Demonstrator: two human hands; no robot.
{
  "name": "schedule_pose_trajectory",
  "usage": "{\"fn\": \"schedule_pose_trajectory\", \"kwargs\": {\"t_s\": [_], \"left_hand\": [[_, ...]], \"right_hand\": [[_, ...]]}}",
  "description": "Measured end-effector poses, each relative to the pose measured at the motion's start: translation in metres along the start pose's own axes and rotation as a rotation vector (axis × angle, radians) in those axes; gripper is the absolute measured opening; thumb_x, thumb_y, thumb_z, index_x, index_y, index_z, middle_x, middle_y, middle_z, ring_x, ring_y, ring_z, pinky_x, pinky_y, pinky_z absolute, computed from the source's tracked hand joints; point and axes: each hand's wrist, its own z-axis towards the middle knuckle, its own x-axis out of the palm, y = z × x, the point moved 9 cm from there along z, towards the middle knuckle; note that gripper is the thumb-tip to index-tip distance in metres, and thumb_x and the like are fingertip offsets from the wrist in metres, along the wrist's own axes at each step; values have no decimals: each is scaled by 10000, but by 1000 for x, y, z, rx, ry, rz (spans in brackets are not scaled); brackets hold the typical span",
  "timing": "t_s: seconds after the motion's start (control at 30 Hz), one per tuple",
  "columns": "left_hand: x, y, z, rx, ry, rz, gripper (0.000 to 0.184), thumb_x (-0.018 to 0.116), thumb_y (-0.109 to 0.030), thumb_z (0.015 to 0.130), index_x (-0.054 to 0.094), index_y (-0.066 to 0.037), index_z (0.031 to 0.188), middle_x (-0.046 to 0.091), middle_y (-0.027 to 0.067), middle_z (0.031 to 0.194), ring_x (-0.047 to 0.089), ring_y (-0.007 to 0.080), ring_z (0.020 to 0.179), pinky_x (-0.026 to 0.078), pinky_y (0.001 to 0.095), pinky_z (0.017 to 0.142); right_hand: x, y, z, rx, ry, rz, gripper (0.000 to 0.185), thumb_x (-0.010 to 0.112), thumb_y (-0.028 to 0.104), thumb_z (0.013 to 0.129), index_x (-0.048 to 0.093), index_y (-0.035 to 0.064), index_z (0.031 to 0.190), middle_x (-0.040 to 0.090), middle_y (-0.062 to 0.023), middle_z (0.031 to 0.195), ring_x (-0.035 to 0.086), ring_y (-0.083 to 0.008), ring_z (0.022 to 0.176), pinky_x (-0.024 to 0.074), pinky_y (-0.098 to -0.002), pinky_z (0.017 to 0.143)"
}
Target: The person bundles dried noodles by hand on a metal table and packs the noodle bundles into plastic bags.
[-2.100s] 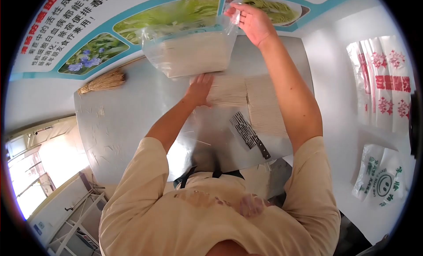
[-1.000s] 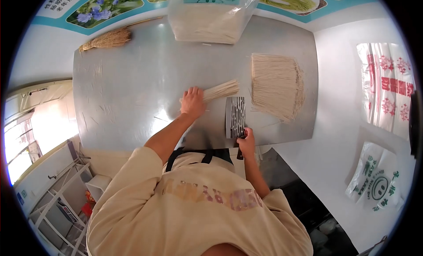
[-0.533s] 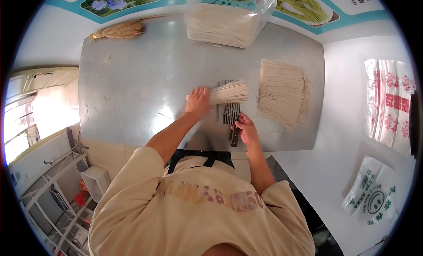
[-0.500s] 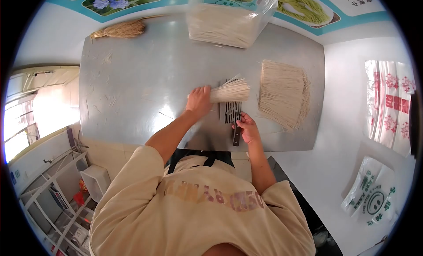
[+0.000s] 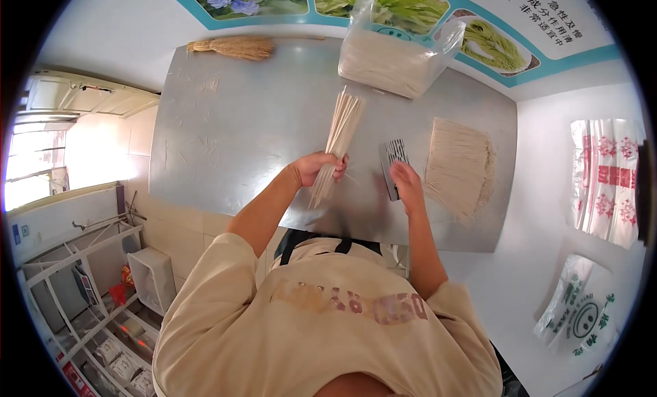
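Note:
My left hand (image 5: pixel 320 168) is closed round a bundle of thin dry noodles (image 5: pixel 346 121), which slants up and away above the metal table (image 5: pixel 253 116). At its right, my right hand (image 5: pixel 408 185) is over the lower part of a cleaver (image 5: pixel 395 152) with a dark-patterned blade. The cleaver's handle is out of sight, and the blurred fingers do not show whether they grip it. A flat pile of noodles (image 5: pixel 458 161) lies right of the cleaver. Near the table's far edge stands a clear plastic bag (image 5: pixel 390 62) with more noodles inside.
A straw broom (image 5: pixel 239 48) lies at the far left edge of the table, with noodle scraps (image 5: pixel 191 149) nearer. Red-printed bags (image 5: pixel 606 181) and a green-printed bag (image 5: pixel 580 311) are on the white surface at right. A rack (image 5: pixel 89 301) with a white bin (image 5: pixel 152 277) stands at lower left.
The noodle bundle has turned from lying sideways over the cleaver to slanting away from me, off the blade. My right hand has moved from the cleaver's handle up over its blade. The view has shifted.

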Motion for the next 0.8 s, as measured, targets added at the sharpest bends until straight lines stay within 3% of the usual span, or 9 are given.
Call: {"fn": "schedule_pose_trajectory", "kwargs": {"t_s": [0.1, 0.2, 0.27, 0.33, 0.4, 0.43, 0.5, 0.6, 0.8], "left_hand": [[21, 2, -3, 7, 185, -79, 164, 624, -162, 880, 575, -85, 1016, 531, 2, 802, 544, 137, 739, 511, 337, 749], [42, 2, -14, -55, 412, -103, 223, 624, -250, 908, 592, -77, 1045, 571, 17, 823, 570, 151, 758, 508, 335, 767], [24, 5, -22, -181, 227, 160, 484, 641, -483, 923, 609, -59, 1155, 656, 96, 952, 645, 220, 865, 528, 372, 843], [-9, -23, -25, -73, 86, 588, 918, 591, -690, 895, 419, 30, 1437, 521, 178, 1383, 494, 278, 1315, 439, 403, 1080], [-53, -66, -30, 261, -309, 653, 915, 730, -583, 851, 369, -60, 1509, 476, 124, 1463, 392, 223, 1405, 327, 392, 1165], [-32, -74, -37, 265, -312, 648, 915, 730, -583, 851, 369, -60, 1509, 476, 124, 1463, 392, 223, 1405, 327, 392, 1165], [56, -119, -61, 762, -236, 779, 867, 846, -333, 814, 378, -82, 1499, 521, 102, 1426, 459, 197, 1345, 368, 372, 1137], [49, -98, -44, 755, -484, 766, 893, 887, -167, 727, 399, -78, 1470, 529, 129, 1384, 515, 258, 1284, 436, 391, 1076], [25, -89, -39, 932, -645, 549, 683, 814, -113, 775, 478, -78, 1368, 648, 113, 1171, 627, 226, 1102, 509, 347, 966]], "right_hand": [[92, 63, 16, 200, 362, 655, 639, 657, 355, 955, 468, -15, 1442, 565, -167, 1401, 545, -275, 1283, 431, -403, 1066], [153, 103, 25, 273, 672, 1066, 671, 696, 302, 932, 427, -14, 1460, 635, -168, 1267, 611, -274, 1185, 461, -393, 1039], [167, 124, 30, 157, 742, 1123, 614, 758, 240, 877, 513, 3, 1388, 685, -129, 1085, 658, -243, 1059, 503, -386, 980], [174, 122, 39, 155, 661, 1104, 541, 800, 157, 817, 584, 13, 1291, 678, -78, 951, 673, -209, 955, 540, -376, 896], [163, 116, 50, 72, 422, 762, 456, 777, 92, 811, 614, 18, 1231, 683, -62, 966, 659, -173, 948, 542, -351, 861], [169, 114, 47, 75, 427, 757, 456, 777, 92, 811, 614, 18, 1231, 683, -62, 966, 659, -173, 948, 542, -351, 861], [165, 112, 45, -127, 233, 482, 429, 748, 69, 819, 612, 21, 1222, 685, -51, 1036, 647, -144, 959, 529, -322, 869], [171, 87, 49, -389, 158, 484, 463, 737, 88, 826, 592, 25, 1262, 668, -35, 1125, 628, -131, 995, 512, -296, 891], [166, 113, 36, -552, 113, -184, 554, 757, 230, 826, 562, 29, 1304, 626, -131, 1258, 593, -305, 1181, 453, -413, 1028]]}}
